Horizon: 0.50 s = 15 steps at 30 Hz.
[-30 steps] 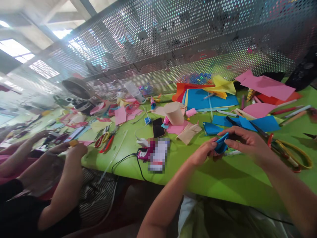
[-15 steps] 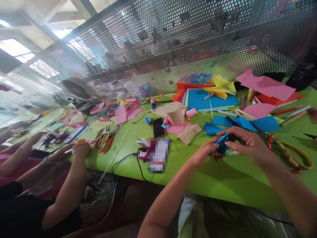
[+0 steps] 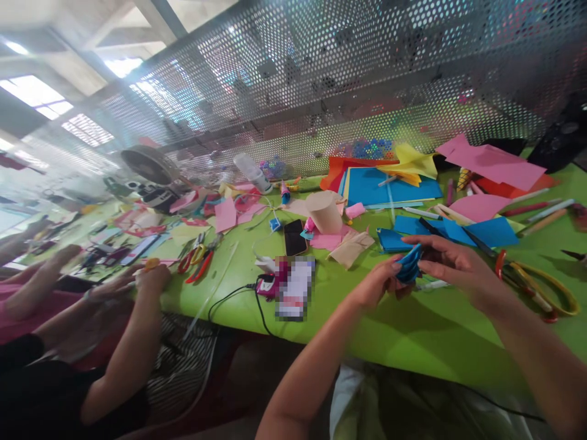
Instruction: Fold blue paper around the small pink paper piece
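Observation:
A small layered blue paper piece (image 3: 409,264) is held up above the green table (image 3: 367,333). My left hand (image 3: 381,282) pinches its left side, and my right hand (image 3: 452,266) grips it from the right with fingers curled. Just behind my hands lie folded blue paper (image 3: 392,240) and flat blue strips (image 3: 493,230). Scissors with red and yellow handles (image 3: 541,284) rest to the right of my right hand. A white stick lies partly hidden beneath my right hand.
A beige cup-like roll (image 3: 324,212), a black phone (image 3: 295,238) and a pixelated phone (image 3: 296,288) with cables lie left of my hands. Blue sheets (image 3: 389,186) stand before the perforated screen (image 3: 348,79). Another person's hands (image 3: 153,278) work at the left.
The blue paper piece has turned slightly in my fingers, and more of its layered edges show. My hands stay in nearly the same place. The view has shifted slightly.

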### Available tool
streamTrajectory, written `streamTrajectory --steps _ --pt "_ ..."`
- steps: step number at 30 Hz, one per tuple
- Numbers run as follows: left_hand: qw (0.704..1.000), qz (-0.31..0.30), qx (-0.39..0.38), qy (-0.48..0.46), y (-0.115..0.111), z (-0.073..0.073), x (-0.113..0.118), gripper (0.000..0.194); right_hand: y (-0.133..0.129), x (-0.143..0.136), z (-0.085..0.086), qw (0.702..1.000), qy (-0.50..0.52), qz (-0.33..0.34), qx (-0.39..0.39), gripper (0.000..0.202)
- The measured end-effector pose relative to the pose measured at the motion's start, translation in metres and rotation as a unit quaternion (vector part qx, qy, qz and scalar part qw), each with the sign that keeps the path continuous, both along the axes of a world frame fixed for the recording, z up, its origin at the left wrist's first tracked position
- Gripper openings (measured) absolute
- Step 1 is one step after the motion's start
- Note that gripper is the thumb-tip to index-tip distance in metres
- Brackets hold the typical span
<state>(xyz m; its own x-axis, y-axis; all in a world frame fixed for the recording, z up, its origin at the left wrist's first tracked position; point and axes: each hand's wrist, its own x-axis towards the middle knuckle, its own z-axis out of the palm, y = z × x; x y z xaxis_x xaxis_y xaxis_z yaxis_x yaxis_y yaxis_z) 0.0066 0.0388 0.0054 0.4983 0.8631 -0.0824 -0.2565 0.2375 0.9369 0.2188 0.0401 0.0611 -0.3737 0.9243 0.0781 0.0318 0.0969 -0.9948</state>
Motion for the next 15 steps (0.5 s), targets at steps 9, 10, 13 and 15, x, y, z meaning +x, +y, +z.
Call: streamTrajectory --steps 9,10,13,15 --pt "1.000 -0.021 0.005 -0.016 0.0019 0.0008 0.0010 0.063 0.0026 -0.0038 -0.0009 0.999 -0.008 -0.018 0.050 0.033" --pt "1.000 -0.021 0.004 -0.021 0.0020 0.0008 0.0013 0.063 0.0027 -0.0039 -0.0005 0.998 -0.008 -0.019 0.052 0.033" --pt "0.999 -0.017 -0.008 -0.045 0.0022 0.0018 0.0023 0.062 0.0033 -0.0034 0.0004 0.999 -0.003 -0.012 0.035 0.037" --pt "0.998 -0.015 -0.018 -0.060 0.0020 0.0033 0.0028 0.061 0.0038 -0.0031 0.0004 1.000 0.001 -0.007 0.021 0.041"
